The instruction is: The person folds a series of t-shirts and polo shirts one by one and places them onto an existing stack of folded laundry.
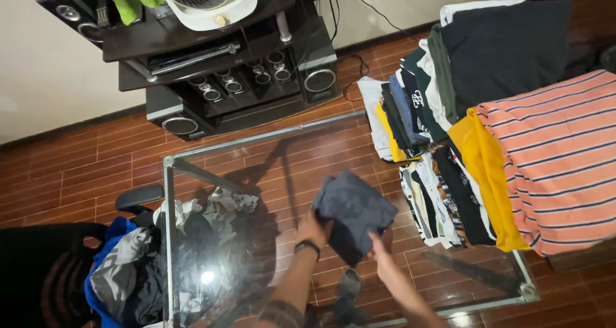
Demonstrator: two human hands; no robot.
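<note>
Both hands: folded grey garment, diagonal.

We are in a home living room: at eleven o'clock a dark media stand with speakers and a white fan, a wooden floor, a glass tabletop, and folded clothes stacked at three o'clock.

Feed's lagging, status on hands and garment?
Left hand and right hand both gripping the folded dark grey garment above the glass table. Folded clothes stacks at right, apart. Nothing blocking.
</note>
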